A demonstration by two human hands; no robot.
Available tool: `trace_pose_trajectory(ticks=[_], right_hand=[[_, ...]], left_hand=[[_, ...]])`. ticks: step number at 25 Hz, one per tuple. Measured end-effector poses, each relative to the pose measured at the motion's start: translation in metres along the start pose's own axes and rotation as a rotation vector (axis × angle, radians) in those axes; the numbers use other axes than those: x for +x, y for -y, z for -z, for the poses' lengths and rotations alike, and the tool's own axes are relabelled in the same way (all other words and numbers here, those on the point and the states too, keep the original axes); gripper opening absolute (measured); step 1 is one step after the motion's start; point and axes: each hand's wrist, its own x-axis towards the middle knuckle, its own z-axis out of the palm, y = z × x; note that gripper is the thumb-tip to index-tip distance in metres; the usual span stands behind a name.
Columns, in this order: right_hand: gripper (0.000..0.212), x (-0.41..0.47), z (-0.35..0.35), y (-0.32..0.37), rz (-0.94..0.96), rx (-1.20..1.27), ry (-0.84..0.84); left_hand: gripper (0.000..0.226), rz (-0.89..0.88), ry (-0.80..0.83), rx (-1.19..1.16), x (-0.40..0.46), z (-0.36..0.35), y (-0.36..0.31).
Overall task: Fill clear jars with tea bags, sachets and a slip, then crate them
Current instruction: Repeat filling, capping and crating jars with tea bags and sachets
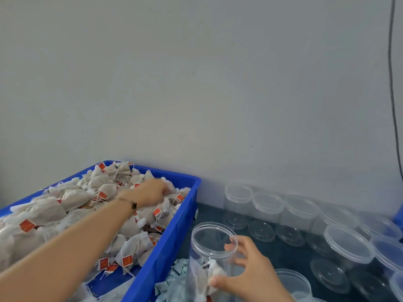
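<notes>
A blue bin (174, 236) on the left is heaped with tea bags (72, 201) bearing red tags. My left hand (152, 191) reaches across the bin to its far right part, fingers curled down into the tea bags; what it grasps is hidden. A clear open jar (209, 253) stands upright just right of the bin, with a few tea bags inside at the bottom. My right hand (246, 271) grips the jar's side, thumb low and fingers near the rim. Green-printed sachets (172, 277) lie at the jar's foot.
Several empty clear jars (268, 212) stand on the dark table (290, 256) to the right, along a grey wall. Another empty jar (294, 282) sits close beside my right wrist. A black cable (392, 88) hangs down the wall at far right.
</notes>
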Motion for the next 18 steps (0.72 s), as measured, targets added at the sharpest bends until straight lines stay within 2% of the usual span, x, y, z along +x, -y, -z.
trace_pose_trajectory(ticks=[2,3,5,7,9,12,15,18], right_hand=[[0.078,0.006,0.001,0.002,-0.030,0.024,0.032],[0.078,0.011,0.002,0.004,-0.048,0.028,0.051],[0.074,0.020,0.004,0.003,-0.084,0.067,0.069],[0.074,0.021,0.006,0.000,-0.086,0.104,0.053],[0.076,0.016,0.006,-0.005,-0.036,0.090,0.018],[0.084,0.009,0.002,-0.010,-0.022,0.043,0.017],[0.091,0.009,-0.002,-0.008,0.018,-0.004,-0.003],[0.087,0.007,-0.001,-0.003,0.003,-0.010,-0.004]], left_hand=[[0.040,0.008,0.108,0.155,0.004,-0.043,0.013],[0.043,0.029,0.100,0.202,0.008,-0.059,0.016],[0.041,0.022,-0.002,0.332,0.015,-0.074,0.015],[0.029,-0.008,-0.063,0.365,0.020,-0.072,0.011],[0.027,0.001,-0.120,0.266,0.019,-0.055,0.006],[0.030,0.019,-0.275,-0.004,0.003,-0.002,-0.013],[0.025,-0.203,-0.422,-0.166,-0.033,0.048,-0.051],[0.026,-0.438,-0.345,-0.211,-0.073,0.076,-0.094]])
